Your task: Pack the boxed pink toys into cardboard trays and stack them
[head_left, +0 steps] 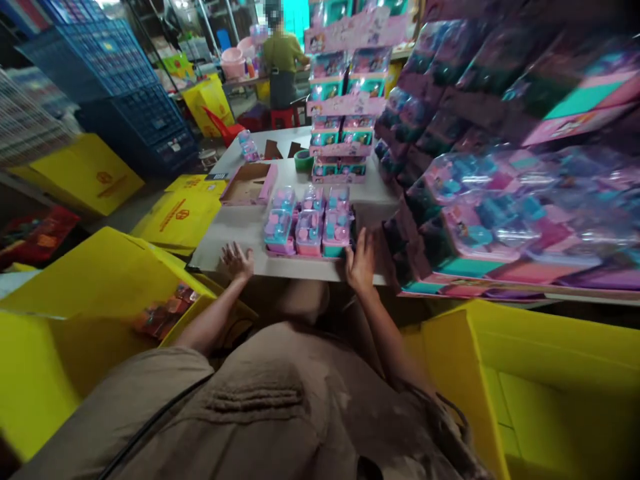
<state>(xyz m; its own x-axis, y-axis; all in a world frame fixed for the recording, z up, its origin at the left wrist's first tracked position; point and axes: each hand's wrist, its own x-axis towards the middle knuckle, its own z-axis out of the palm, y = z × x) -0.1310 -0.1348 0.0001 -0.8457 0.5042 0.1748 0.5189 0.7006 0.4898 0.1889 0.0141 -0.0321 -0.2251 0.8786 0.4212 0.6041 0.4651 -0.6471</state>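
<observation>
My left hand [237, 261] rests near the front left edge of the white table [227, 230], fingers spread, holding nothing. My right hand [362, 263] is at the right front corner of a shallow tray filled with small clear-lidded plastic boxes [309, 230] in pink, teal and purple. Its fingers are stretched out beside the tray; whether they touch it I cannot tell. Behind the filled tray, to the left, lies an open pink-edged cardboard tray [249, 185]. A tall stack of similar filled trays [345, 107] stands at the back of the table.
Many filled trays are piled on the right [480, 227]. Open yellow cartons stand at my left [100, 287] and right [545, 373]. A roll of green tape [303, 160] lies on the table. Blue crates [135, 100] rise at the left; another person [283, 63] sits farther back.
</observation>
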